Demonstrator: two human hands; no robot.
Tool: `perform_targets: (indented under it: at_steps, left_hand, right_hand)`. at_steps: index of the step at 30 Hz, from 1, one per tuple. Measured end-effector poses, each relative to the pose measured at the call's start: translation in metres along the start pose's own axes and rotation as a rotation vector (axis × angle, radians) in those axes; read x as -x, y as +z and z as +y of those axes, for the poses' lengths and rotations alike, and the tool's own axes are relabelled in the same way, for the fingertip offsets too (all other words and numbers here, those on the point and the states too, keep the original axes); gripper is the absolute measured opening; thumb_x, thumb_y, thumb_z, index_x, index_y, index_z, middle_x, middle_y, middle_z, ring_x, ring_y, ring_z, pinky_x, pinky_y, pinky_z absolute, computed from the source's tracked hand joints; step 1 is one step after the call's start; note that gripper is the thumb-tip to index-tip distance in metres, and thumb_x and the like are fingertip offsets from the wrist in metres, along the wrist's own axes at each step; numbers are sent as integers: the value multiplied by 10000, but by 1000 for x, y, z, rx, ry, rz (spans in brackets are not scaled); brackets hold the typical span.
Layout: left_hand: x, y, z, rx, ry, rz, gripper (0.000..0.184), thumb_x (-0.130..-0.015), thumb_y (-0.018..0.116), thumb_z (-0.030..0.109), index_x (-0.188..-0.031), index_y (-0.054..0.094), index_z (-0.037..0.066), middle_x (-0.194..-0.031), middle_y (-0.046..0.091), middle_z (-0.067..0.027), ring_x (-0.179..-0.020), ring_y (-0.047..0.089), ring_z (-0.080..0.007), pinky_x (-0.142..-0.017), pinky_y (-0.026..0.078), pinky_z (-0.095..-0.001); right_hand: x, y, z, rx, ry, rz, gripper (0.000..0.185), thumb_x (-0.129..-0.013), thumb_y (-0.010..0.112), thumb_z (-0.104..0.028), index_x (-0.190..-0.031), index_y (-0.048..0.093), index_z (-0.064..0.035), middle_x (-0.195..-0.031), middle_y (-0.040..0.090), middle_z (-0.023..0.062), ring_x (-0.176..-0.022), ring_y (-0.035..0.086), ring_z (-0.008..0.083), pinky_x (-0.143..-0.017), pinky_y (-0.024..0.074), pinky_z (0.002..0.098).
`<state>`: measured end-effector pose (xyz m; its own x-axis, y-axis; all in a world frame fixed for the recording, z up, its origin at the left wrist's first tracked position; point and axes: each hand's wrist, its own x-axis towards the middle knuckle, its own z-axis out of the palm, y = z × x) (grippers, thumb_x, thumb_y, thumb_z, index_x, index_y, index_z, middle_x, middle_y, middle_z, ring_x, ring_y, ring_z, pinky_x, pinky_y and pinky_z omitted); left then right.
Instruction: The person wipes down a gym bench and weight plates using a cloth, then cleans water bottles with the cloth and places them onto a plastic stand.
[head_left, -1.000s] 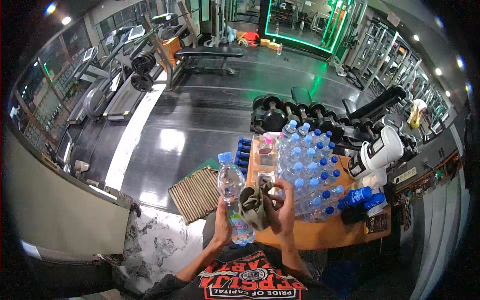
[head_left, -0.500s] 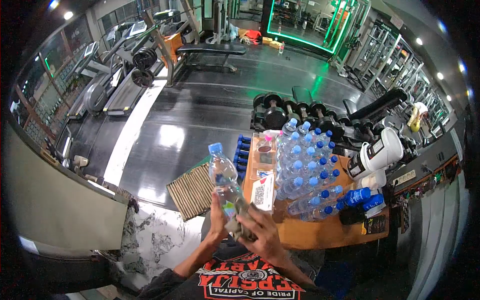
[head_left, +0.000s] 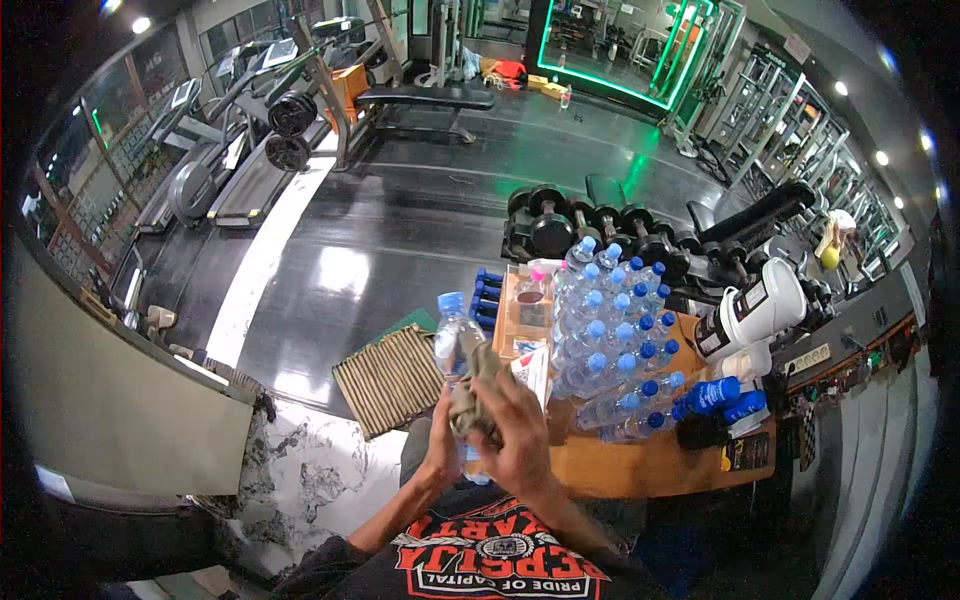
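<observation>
Bottle (head_left: 456, 342) partly behind cloth (head_left: 469, 405), clustered bottles (head_left: 597, 346), bucket (head_left: 762, 305)

We have passing room along the near edge of the table (head_left: 630, 475), in front of the bottles (head_left: 623, 331). Bottles block the middle; we'd hit the bucket (head_left: 770, 302) at far right, blue cans (head_left: 710, 397) at right edge. Left edge: pink-topped bottle (head_left: 530, 289), card (head_left: 532, 374); right hand (head_left: 515, 435) with cloth (head_left: 474, 405) by near left corner.

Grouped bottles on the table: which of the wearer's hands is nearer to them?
Right. The right hand, holding a cloth against a separate bottle, is left of the grouped bottles; the left hand, gripping that separate bottle, is farther left.
</observation>
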<state>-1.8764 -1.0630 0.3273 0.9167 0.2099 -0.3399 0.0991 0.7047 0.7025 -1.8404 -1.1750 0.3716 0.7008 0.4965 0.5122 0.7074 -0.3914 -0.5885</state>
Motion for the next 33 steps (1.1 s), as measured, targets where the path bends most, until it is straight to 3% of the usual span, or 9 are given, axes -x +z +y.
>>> perform_targets:
  at_steps: [5, 9, 11, 14, 17, 19, 25, 28, 33]
  left_hand:
    - [-32, -60, -23, 318, -54, -277, 611, -934, 353, 552, -1258, 442, 42, -1137, 571, -136, -987, 597, -231, -854, 505, -370]
    - [-33, -62, -28, -74, -20, 5, 765, -867, 326, 689, -1244, 445, 34, -1032, 600, -198, -948, 618, -272, -779, 540, -385]
    - [-24, -47, -18, -15, -79, -184, 780, -864, 329, 693, -1286, 422, 43, -1103, 587, -196, -971, 616, -277, -812, 528, -399]
    - [-17, -37, -22, -117, -64, -185, 757, -883, 319, 670, -1348, 381, 75, -1223, 546, -147, -1067, 569, -278, -910, 475, -432]
    - [-9, -24, -22, -81, -118, -251, 717, -904, 288, 645, -1375, 364, 110, -1300, 496, -107, -1160, 504, -259, -956, 440, -438]
    - [-4, -12, -13, -127, -178, -97, 727, -896, 280, 662, -1375, 368, 122, -1324, 472, -108, -1176, 492, -263, -964, 434, -434]
    - [-24, -37, -15, -50, -74, -163, 726, -885, 316, 670, -1343, 388, 111, -1251, 509, -120, -1110, 528, -267, -921, 466, -434]
    - [-23, -29, -8, -111, 136, -103, 680, -904, 369, 615, -1337, 379, 91, -1158, 559, -136, -1025, 570, -257, -868, 494, -438]
    - [-7, -12, -2, 3, -118, -127, 640, -916, 386, 581, -1295, 417, 65, -1167, 546, -114, -1028, 565, -232, -861, 495, -417]
  right_hand:
    - [30, -3, 2, 33, -126, -173, 510, -725, 709, -219, -1213, 582, -140, -1275, 508, 152, -1135, 495, 361, -939, 426, 429]
    - [44, -29, 33, -90, -317, -384, 496, -744, 704, -327, -1198, 591, -162, -1228, 562, 103, -1029, 547, 324, -882, 452, 403]
    - [43, -36, 49, -516, -173, -252, 471, -752, 708, -303, -1164, 601, -103, -1191, 582, 131, -996, 589, 326, -888, 449, 367]
    - [26, -38, 30, -537, 189, 122, 442, -776, 687, -237, -1160, 578, -47, -1161, 583, 179, -1030, 581, 350, -935, 417, 394]
    - [4, -23, 15, -171, 97, 120, 421, -795, 649, -293, -1147, 593, -69, -1167, 572, 176, -1027, 567, 325, -909, 417, 411]
    - [15, -8, 8, 29, 27, 36, 476, -826, 634, -262, -1263, 520, -113, -1326, 444, 167, -1198, 446, 366, -972, 386, 446]
    - [60, -16, 19, -58, -126, -118, 445, -823, 642, -301, -1228, 562, -136, -1244, 526, 149, -1129, 508, 343, -944, 418, 447]
    - [67, -30, 30, -168, -225, -211, 430, -809, 659, -312, -1197, 586, -139, -1175, 582, 122, -1052, 556, 332, -889, 459, 442]
    - [36, -30, 31, -447, 154, 274, 425, -755, 699, -238, -1106, 572, -34, -1018, 608, 146, -933, 590, 268, -842, 460, 361]
